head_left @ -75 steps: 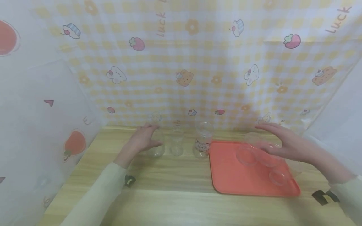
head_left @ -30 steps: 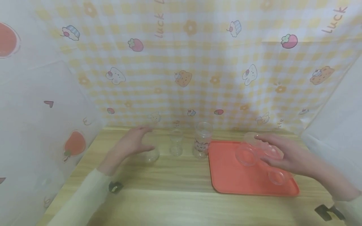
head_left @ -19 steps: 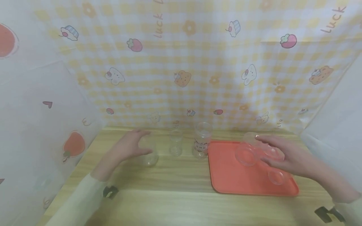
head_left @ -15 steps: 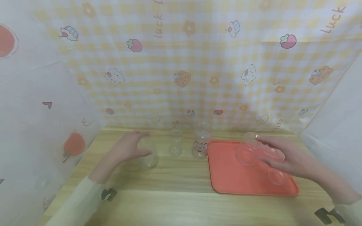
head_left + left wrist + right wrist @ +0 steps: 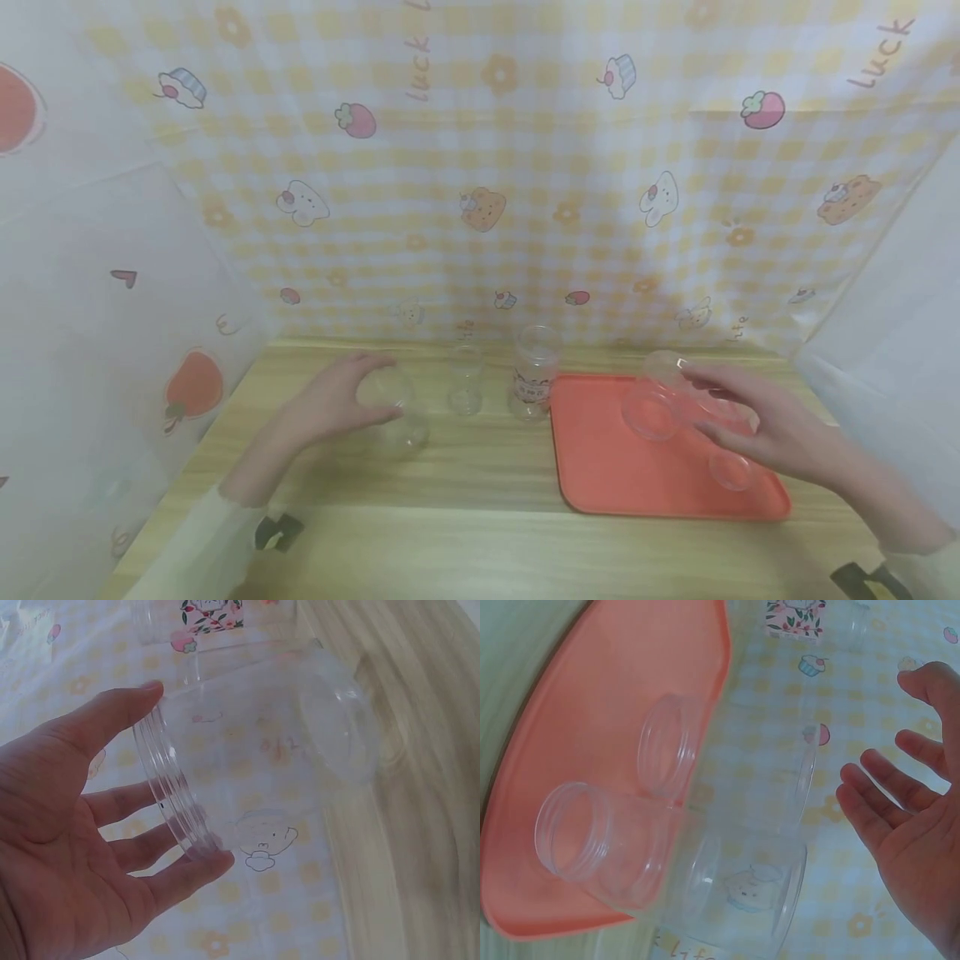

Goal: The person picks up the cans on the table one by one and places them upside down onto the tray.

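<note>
My left hand [image 5: 326, 408] grips a clear plastic jar [image 5: 262, 742], thumb and fingers round its threaded rim. The jar is tilted, its base pointing right and slightly down in the left wrist view. Two other clear jars stand to its right: a plain small one [image 5: 466, 387] and one with a printed label [image 5: 534, 385]. My right hand [image 5: 787, 429] hovers by the right part of the orange-red tray [image 5: 622, 479], fingers parted and gripping nothing. Clear threaded jars [image 5: 630, 855] are at the tray, beside that hand; the hand partly hides them in the head view.
A wooden tabletop [image 5: 450, 542] lies under everything. Behind it hangs a yellow checked curtain [image 5: 487, 150] with cartoon prints, and a white printed sheet [image 5: 150, 208] borders the left side. Black straps [image 5: 277, 532] sit at the wrists.
My left hand has moved left and nearer with the jar, which has gone from upright to tilted, its base swinging right. My right hand has dropped slightly; the tray and standing jars stay put.
</note>
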The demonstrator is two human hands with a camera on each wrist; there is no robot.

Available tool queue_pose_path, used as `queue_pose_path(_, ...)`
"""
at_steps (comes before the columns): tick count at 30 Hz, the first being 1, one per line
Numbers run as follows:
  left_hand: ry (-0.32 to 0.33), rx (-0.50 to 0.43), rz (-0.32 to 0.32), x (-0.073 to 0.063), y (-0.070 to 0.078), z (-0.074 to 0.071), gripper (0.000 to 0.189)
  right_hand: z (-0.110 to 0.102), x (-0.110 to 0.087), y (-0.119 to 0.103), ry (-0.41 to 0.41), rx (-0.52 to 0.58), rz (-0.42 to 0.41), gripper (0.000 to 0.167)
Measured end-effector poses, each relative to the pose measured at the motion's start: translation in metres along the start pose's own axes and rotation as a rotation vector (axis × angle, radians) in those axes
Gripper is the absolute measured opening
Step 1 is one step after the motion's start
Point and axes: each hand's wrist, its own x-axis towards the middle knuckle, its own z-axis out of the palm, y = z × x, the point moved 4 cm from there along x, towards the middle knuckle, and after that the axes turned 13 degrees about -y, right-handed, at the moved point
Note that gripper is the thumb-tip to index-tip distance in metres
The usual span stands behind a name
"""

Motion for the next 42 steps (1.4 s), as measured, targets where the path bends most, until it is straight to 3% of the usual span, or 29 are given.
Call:
queue_pose_path(15,0.038,-0.270,0.098,-0.007,0.001,0.011,0.071,0.005,0.000,-0.010,0.043,0.164,0.041,0.079)
queue_pose_path(21,0.057,-0.349,0.173,-0.008,0.001,0.012,0.067,0.007,0.001,-0.011,0.060,0.207,0.063,0.077)
queue_pose_path(31,0.036,-0.506,0.240,-0.006,0.001,0.017,0.066,0.011,0.008,-0.012,0.108,0.372,0.056,0.072)
queue_pose_path(42,0.026,-0.635,0.279,-0.004,0.002,0.022,0.063,0.022,0.017,-0.008,0.200,0.564,-0.091,0.066)
